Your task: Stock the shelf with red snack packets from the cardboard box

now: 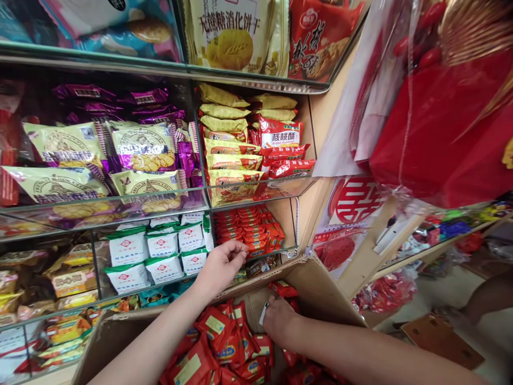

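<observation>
Red snack packets lie loose in an open cardboard box at the bottom centre. My right hand reaches down into the box among the packets; its fingers are curled and largely hidden, and a small white piece shows beside them. Above the box's far side is my left hand, with fingers bent and thumb against fingertips; whether anything small is between them cannot be made out. Just behind it, small red packets stand in rows in a shelf compartment.
White-and-green packets fill the compartment to the left. Glass-fronted shelves of packaged biscuits rise above. A red item in clear plastic hangs at upper right. Flattened cardboard lies at lower right.
</observation>
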The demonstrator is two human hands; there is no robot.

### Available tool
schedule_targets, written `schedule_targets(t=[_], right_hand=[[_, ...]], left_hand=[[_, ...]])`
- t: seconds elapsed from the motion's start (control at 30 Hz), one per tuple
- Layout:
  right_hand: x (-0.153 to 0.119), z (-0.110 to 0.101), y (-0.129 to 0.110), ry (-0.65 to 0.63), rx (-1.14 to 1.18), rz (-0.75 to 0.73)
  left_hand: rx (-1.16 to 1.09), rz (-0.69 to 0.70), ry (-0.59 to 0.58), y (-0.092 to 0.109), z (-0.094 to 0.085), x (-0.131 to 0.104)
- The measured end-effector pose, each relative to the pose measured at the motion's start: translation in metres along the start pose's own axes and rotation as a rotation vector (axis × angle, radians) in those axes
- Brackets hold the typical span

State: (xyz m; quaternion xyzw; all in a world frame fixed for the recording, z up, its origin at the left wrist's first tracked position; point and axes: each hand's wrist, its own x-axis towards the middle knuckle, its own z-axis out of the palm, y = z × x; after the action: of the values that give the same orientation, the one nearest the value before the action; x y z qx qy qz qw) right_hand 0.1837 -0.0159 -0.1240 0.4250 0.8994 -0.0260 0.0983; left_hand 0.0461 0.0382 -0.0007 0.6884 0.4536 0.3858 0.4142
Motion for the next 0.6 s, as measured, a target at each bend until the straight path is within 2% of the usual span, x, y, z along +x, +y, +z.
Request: schedule_targets(t=[0.1,0.17,0.23,0.3,0.37,0.43,0.53,0.6], right_hand=[[-0.020,-0.044,0.000,-0.100,-0.043,-0.028],[-0.037,-0.084,0.006,-0.080,0.062,-0.140],[-0.048,-0.120,0.018,0.041,0.389,-0.144],[-0.048,-0.144,0.031,0.270,0.739,-0.092],[-0.037,-0.151,0.042,0.474,1.067,-0.010],[-0.020,-0.146,0.050,0.617,1.291,0.074],[0.000,-0.133,0.054,0.725,1.379,0.152],[0.004,-0.127,0.055,0.741,1.386,0.174]], left_hand=[[-0.081,-0.020,0.005,0.001,0.000,0.000],[-0.167,-0.058,0.018,0.004,-0.002,-0.001],[-0.285,-0.107,0.007,0.007,-0.004,-0.003],[-0.424,-0.152,-0.048,0.010,-0.007,-0.004],[-0.527,-0.183,-0.111,0.013,-0.007,-0.006],[-0.518,-0.187,-0.158,0.015,-0.006,-0.007],[-0.346,-0.140,-0.158,0.017,-0.002,-0.009],[-0.245,-0.100,-0.126,0.018,0.001,-0.010]])
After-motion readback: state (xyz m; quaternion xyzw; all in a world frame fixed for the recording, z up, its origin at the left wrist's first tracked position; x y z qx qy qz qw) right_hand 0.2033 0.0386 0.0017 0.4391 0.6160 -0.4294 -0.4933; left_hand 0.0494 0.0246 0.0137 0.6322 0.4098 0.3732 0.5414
